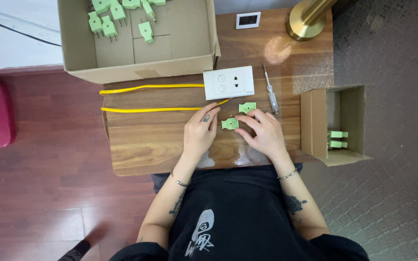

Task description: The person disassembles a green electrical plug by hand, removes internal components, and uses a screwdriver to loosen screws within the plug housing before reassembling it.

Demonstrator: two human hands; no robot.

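My left hand point(200, 134) and my right hand point(263, 131) rest on a small wooden table point(146, 145), fingertips meeting around a green plug half point(229, 124) that lies flat between them. The other green plug half point(247, 107) sits just beyond my right fingers. Near my left fingertips ends a yellow cable point(146, 109), which loops to the left. A white wall socket plate point(229, 82) lies behind the parts, and a small screwdriver point(270, 90) lies to its right.
A large open cardboard box point(170, 53) with several green plugs point(107, 24) stands at the back left. A smaller open box point(337, 123) at the right table edge holds two green plugs point(337, 139). A brass lamp base point(306, 21) and a small white device point(247, 20) stand at the back.
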